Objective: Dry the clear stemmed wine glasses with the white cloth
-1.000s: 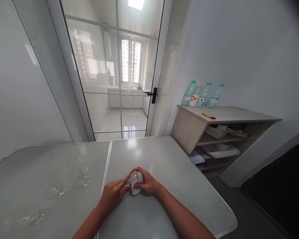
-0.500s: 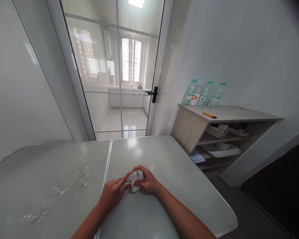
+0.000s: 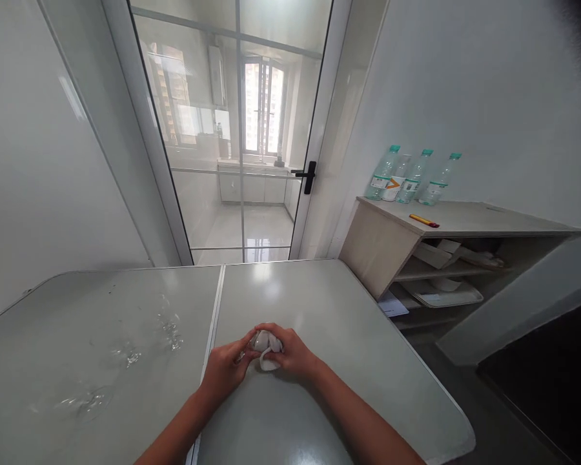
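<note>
Gripping a clear glass [image 3: 260, 340] with left hand [image 3: 226, 365] and a white cloth [image 3: 270, 365] against it with right hand [image 3: 296, 354], well in from the far edge of the table [image 3: 348, 381].

on the pale table [image 3: 348, 336], clear shiny objects [image 3: 133, 357] sit left of the left hand [image 3: 226, 365]; beyond and right of the right hand [image 3: 294, 352], a cabinet [image 3: 489, 218] carries bottles [image 3: 414, 181] and a yellow-red stick [image 3: 423, 221].

Both hands [image 3: 226, 368] and forearms [image 3: 356, 405] are bare.
</note>
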A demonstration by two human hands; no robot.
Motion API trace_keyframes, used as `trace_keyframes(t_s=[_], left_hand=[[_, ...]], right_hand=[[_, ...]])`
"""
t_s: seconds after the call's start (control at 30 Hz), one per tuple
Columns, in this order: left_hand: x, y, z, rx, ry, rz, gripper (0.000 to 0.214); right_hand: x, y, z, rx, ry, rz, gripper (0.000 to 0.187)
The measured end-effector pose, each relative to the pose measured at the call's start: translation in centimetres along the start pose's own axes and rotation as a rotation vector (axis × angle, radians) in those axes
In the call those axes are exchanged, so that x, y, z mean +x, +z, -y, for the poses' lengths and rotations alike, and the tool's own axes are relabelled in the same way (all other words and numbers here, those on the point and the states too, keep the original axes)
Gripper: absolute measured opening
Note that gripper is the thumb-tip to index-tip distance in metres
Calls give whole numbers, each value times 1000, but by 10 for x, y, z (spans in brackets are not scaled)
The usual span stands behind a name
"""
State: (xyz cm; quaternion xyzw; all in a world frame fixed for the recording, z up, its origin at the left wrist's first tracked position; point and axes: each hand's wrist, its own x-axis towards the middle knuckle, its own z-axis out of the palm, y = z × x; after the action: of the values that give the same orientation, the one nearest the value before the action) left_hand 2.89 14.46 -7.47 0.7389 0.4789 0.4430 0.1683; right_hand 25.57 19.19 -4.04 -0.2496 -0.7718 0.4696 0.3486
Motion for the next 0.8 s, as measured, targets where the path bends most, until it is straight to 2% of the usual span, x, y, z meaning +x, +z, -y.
trace_keyframes(t_s=[0.1,0.17,0.23,0.3,0.43,0.5,0.57,0.63,0.7,0.8], left_hand=[[-3,-1,-5,289,242,-54,42],[-3,-3,-9,396,315,-25,46],[-2,-5,-12,461,354,-2,48],[-1,-8,-13,503,379,25,49],[-1,-12,-13,556,360,68,47],[-4,-11,-15,541,342,79,45],[-7,-8,-19,470,299,90,44],[-9,-3,-25,323,189,93,43],[-8,1,-32,104,-2,93,41],[-3,2,-40,-234,-298,109,45]], right_hand=[[2,1,4,251,117,-79,55],[1,-2,5,424,199,-77,60],[0,-4,7,506,255,-58,62],[-1,-3,10,462,257,-41,62],[-2,3,12,91,147,-51,62],[-2,2,13,-5,94,-17,62],[-3,-3,13,17,64,54,59],[-4,-9,13,102,66,119,57],[-6,-14,14,186,88,135,56],[-7,-16,14,196,89,72,51]])
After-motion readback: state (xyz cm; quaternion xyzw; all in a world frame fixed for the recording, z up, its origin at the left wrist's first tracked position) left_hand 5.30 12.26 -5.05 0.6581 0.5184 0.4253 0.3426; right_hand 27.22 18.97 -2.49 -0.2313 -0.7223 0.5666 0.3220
